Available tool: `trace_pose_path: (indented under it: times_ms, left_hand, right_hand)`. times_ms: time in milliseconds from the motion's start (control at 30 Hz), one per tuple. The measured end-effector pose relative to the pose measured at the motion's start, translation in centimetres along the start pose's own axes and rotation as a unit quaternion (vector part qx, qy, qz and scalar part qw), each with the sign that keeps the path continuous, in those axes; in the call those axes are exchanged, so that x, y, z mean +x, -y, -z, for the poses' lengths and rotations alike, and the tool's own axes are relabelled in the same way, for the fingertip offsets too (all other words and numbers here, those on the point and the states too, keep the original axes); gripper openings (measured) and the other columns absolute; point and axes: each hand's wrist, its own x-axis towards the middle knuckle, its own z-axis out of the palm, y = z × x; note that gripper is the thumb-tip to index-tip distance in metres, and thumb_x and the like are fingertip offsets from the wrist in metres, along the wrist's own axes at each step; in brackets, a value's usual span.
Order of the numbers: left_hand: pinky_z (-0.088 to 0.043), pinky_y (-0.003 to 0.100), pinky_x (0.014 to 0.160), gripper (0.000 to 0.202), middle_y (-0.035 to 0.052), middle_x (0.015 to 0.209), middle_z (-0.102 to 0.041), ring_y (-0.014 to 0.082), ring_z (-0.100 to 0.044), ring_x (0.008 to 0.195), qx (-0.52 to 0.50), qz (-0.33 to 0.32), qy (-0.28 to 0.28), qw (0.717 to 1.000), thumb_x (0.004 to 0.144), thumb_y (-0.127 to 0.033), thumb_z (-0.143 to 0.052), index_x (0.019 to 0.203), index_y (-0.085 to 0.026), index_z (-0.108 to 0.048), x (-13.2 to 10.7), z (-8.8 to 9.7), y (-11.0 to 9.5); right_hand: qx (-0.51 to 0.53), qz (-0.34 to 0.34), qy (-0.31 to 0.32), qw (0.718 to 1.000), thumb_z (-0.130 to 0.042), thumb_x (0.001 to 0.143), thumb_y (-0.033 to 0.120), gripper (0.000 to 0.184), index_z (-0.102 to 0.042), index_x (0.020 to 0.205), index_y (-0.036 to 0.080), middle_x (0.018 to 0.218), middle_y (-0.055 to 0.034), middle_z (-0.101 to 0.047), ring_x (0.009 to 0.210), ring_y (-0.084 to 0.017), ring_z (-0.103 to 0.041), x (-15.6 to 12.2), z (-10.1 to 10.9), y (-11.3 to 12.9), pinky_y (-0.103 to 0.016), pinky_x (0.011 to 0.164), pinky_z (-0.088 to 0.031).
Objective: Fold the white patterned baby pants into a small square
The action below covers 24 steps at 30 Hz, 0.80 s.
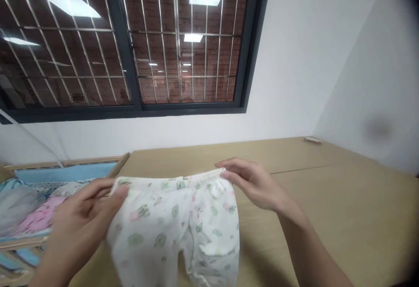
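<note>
Currently I see the left hand (81, 226) and right hand (252, 184) lifting white printed baby trousers (173, 226) by the waistband (170, 177), fingers pinched closed on its two ends.

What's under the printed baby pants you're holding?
Below the white printed baby pants the tan tabletop shows at their sides; the stretch directly beneath them is covered, so I cannot see it.

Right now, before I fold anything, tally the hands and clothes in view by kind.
Left hand and right hand: 2
White printed trousers: 1
Pink garment: 1
Grey garment: 1
Total: 5, not counting other cloth at the left edge, which is hard to separate.
</note>
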Motion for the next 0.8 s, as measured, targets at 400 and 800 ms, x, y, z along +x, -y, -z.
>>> trace_pose_path:
  times_ms: [400,800]
  left_hand:
    - [-0.051,0.033,0.084,0.024,0.0060,0.096,-0.071,0.0236,-0.068,0.092,0.119,0.027,0.209,0.970,0.101,-0.038,-0.042,0.102,-0.021,-0.059,8.7,-21.9,14.2]
    - [-0.044,0.037,0.093,0.028,0.0169,0.116,-0.066,0.0299,-0.060,0.115,0.244,0.089,0.178,0.949,0.102,-0.030,-0.037,0.115,-0.017,-0.058,13.0,-26.8,17.4]
  right_hand:
    - [-0.147,-0.237,0.114,0.954,-0.062,0.078,0.003,0.012,-0.069,0.079,0.012,0.082,-0.0077,-0.072,0.073,-0.019,-0.064,11.5,-8.6,-23.2,-0.025,0.066,-0.046]
    - [-0.195,-0.265,0.051,0.943,-0.063,0.083,0.011,0.014,-0.068,0.095,0.013,0.100,-0.0105,-0.071,0.094,-0.021,-0.062,15.4,-13.9,-31.8,-0.023,0.077,-0.042]
